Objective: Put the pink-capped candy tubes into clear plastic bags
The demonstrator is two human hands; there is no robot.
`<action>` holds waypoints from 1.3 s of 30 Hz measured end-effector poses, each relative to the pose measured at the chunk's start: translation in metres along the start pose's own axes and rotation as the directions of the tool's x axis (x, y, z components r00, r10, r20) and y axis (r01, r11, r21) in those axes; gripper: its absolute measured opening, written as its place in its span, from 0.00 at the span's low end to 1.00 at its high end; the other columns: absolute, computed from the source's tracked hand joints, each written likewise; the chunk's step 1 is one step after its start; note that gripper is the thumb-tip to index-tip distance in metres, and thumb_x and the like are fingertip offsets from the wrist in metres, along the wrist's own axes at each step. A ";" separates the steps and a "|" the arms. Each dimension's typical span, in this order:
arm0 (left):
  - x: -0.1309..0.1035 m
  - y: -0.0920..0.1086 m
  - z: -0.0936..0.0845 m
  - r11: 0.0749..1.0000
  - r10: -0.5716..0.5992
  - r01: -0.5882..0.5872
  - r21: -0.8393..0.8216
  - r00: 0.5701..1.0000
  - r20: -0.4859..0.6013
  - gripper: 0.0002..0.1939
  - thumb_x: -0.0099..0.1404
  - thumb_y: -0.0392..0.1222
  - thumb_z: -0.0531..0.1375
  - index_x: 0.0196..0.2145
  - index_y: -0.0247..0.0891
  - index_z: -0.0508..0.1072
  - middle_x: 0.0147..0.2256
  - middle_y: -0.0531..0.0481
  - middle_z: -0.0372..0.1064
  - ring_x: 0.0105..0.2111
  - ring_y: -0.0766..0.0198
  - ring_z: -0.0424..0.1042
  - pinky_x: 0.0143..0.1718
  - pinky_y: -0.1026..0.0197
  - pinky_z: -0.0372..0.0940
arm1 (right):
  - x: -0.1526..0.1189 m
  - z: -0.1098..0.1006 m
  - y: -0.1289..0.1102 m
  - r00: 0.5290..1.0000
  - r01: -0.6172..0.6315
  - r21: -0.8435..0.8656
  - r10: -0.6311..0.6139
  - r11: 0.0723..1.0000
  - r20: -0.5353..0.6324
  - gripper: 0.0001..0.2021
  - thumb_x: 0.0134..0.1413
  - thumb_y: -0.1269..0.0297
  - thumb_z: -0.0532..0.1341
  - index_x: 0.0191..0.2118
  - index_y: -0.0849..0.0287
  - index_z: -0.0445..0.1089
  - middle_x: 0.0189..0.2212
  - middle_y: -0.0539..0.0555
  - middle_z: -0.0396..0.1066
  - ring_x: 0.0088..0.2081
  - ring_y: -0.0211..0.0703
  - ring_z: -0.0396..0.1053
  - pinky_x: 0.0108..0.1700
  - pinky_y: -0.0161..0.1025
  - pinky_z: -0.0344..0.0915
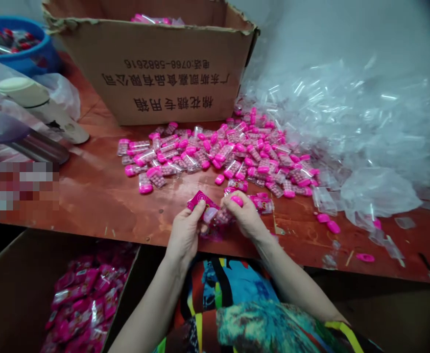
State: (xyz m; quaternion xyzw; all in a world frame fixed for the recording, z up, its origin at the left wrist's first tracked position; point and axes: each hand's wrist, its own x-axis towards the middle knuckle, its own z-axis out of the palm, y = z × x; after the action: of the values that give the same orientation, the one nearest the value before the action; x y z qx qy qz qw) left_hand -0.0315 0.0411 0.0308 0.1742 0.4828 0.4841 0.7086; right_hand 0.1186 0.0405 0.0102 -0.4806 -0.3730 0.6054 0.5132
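Note:
Near the table's front edge, my left hand (188, 228) pinches a pink printed packet (208, 206). Just to its right, my right hand (243, 211) is closed around a small clear container with a pink cap (237, 200), its lower part close against the packet. Part of both items is hidden by my fingers. Several pink printed packets (262, 203) lie on the table beside my right hand. Beyond both hands spreads a pile of pink-capped containers (229, 152) filled with small pink balls.
A cardboard box (156, 59) stands behind the pile. Clear plastic bags (358, 117) heap up at the right. Two bottles (35, 142) and a blue basin (35, 56) are at the left. Below the table edge, an open box holds pink packets (86, 299).

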 end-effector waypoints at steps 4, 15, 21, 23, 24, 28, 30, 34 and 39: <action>0.002 -0.017 0.007 0.982 0.114 -0.104 0.159 0.992 -0.051 0.20 0.48 0.53 0.74 0.27 0.33 0.77 0.18 0.55 0.65 0.16 0.74 0.57 0.16 0.68 0.51 | -0.012 0.002 0.003 0.988 -0.149 0.189 0.153 0.971 -0.007 0.24 0.45 0.55 0.74 0.43 0.54 0.63 0.20 0.42 0.70 0.18 0.36 0.68 0.21 0.32 0.66; 0.010 -0.019 0.010 0.992 -0.020 0.024 0.121 0.999 -0.031 0.25 0.46 0.56 0.74 0.21 0.34 0.69 0.14 0.55 0.61 0.13 0.74 0.55 0.13 0.69 0.46 | -0.026 -0.013 -0.005 0.950 -0.307 0.354 0.306 0.884 0.061 0.29 0.49 0.58 0.72 0.53 0.58 0.61 0.24 0.48 0.74 0.25 0.39 0.72 0.27 0.33 0.69; 0.010 -0.028 0.019 0.988 0.027 -0.014 0.152 0.996 -0.085 0.25 0.45 0.56 0.74 0.21 0.35 0.68 0.12 0.56 0.59 0.11 0.75 0.52 0.13 0.69 0.43 | -0.022 -0.010 -0.007 0.979 -0.147 0.173 0.168 0.974 -0.114 0.25 0.50 0.58 0.71 0.53 0.55 0.64 0.22 0.43 0.70 0.20 0.32 0.65 0.21 0.28 0.58; 0.009 -0.030 0.021 0.981 0.048 -0.029 0.194 0.994 -0.098 0.25 0.47 0.56 0.73 0.20 0.35 0.67 0.11 0.57 0.57 0.11 0.76 0.50 0.13 0.69 0.42 | -0.019 -0.009 -0.003 0.986 -0.102 0.097 0.114 0.990 -0.125 0.27 0.48 0.59 0.72 0.52 0.56 0.65 0.24 0.43 0.70 0.20 0.31 0.64 0.23 0.29 0.59; 0.008 -0.030 0.021 0.979 0.046 -0.027 0.202 0.995 -0.090 0.25 0.47 0.56 0.73 0.20 0.35 0.67 0.11 0.57 0.57 0.11 0.76 0.51 0.14 0.69 0.42 | -0.017 -0.008 -0.001 0.987 -0.083 0.064 0.091 0.994 -0.132 0.27 0.46 0.60 0.73 0.52 0.56 0.65 0.26 0.44 0.71 0.21 0.31 0.64 0.24 0.29 0.61; 0.007 -0.028 0.019 0.979 -0.014 0.008 0.206 1.000 0.027 0.23 0.49 0.54 0.73 0.20 0.34 0.68 0.13 0.56 0.59 0.13 0.75 0.53 0.15 0.70 0.43 | -0.012 -0.008 0.007 0.985 -0.024 0.049 0.032 0.999 -0.168 0.26 0.44 0.62 0.73 0.49 0.55 0.65 0.28 0.44 0.71 0.22 0.32 0.64 0.25 0.31 0.62; 0.008 -0.028 0.018 0.981 -0.043 0.031 0.194 0.997 0.062 0.23 0.48 0.53 0.73 0.20 0.34 0.68 0.13 0.56 0.59 0.13 0.75 0.53 0.15 0.69 0.43 | -0.012 -0.007 0.010 0.987 -0.005 0.081 0.018 0.997 -0.161 0.24 0.45 0.61 0.72 0.48 0.55 0.65 0.25 0.42 0.68 0.21 0.31 0.62 0.24 0.31 0.60; 0.011 -0.033 0.019 0.990 -0.077 0.070 0.119 0.995 0.057 0.21 0.47 0.51 0.74 0.21 0.33 0.70 0.13 0.55 0.60 0.13 0.74 0.54 0.14 0.69 0.42 | -0.012 -0.006 0.013 0.987 0.031 0.129 -0.010 0.991 -0.159 0.20 0.49 0.60 0.70 0.46 0.55 0.65 0.21 0.40 0.64 0.18 0.30 0.59 0.22 0.30 0.58; 0.011 -0.032 0.022 0.988 -0.131 0.119 0.093 0.982 0.134 0.20 0.51 0.52 0.72 0.23 0.31 0.73 0.14 0.52 0.63 0.13 0.74 0.55 0.15 0.68 0.42 | -0.009 -0.007 0.012 0.983 0.058 0.054 -0.048 0.997 -0.176 0.19 0.50 0.60 0.68 0.45 0.56 0.64 0.20 0.39 0.65 0.16 0.30 0.59 0.20 0.30 0.59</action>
State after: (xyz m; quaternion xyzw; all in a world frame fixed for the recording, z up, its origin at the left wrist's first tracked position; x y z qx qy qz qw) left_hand 0.0040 0.0404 0.0126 0.2068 0.4620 0.4042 0.7618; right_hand 0.1227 0.0286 -0.0010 -0.5064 -0.3215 0.5578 0.5737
